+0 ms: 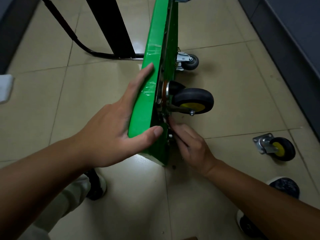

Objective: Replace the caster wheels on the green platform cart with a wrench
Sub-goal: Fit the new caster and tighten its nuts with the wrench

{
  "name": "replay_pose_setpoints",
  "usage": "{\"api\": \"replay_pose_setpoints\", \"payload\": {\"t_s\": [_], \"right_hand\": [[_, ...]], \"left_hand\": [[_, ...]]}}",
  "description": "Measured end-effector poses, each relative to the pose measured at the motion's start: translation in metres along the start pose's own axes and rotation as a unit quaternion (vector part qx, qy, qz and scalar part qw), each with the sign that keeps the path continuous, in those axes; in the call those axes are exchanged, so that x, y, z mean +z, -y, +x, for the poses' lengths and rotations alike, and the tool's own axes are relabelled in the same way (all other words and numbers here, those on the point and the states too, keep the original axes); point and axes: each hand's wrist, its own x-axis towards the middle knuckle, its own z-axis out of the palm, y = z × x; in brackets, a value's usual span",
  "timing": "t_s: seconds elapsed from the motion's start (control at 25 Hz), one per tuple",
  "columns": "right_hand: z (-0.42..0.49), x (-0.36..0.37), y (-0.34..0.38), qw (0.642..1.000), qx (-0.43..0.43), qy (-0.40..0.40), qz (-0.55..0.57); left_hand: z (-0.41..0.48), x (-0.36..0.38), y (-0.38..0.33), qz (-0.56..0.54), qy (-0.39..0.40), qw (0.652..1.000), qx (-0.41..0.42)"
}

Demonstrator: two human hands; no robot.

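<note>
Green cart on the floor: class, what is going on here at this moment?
A person has the green platform cart tipped on its edge. The left hand lies flat against its deck, steadying it. The right hand works at the bolts beside a mounted black-and-yellow caster; any tool it holds is hidden. A loose caster lies on the floor.

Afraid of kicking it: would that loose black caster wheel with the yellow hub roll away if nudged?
Probably not far: the loose black, yellow-hubbed caster wheel seems to lie hub-up, so it would likely skid. Its metal bracket suggests heft.
</note>
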Motion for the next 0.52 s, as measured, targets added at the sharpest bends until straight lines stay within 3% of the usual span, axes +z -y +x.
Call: {"api": "replay_pose_setpoints", "payload": {"t_s": [0.36, 0.52], "right_hand": [[0.002, 0.016, -0.011, 0.999, -0.022, -0.035, -0.031], [-0.006, 0.014, 0.01, 1.0, 0.027, -0.011, -0.004]], "left_hand": [[0.0, 0.002, 0.003, 0.002, -0.009, 1.0, 0.02], [-0.002, 0.002, 0.002, -0.009, -0.01, 1.0, 0.003]]}}
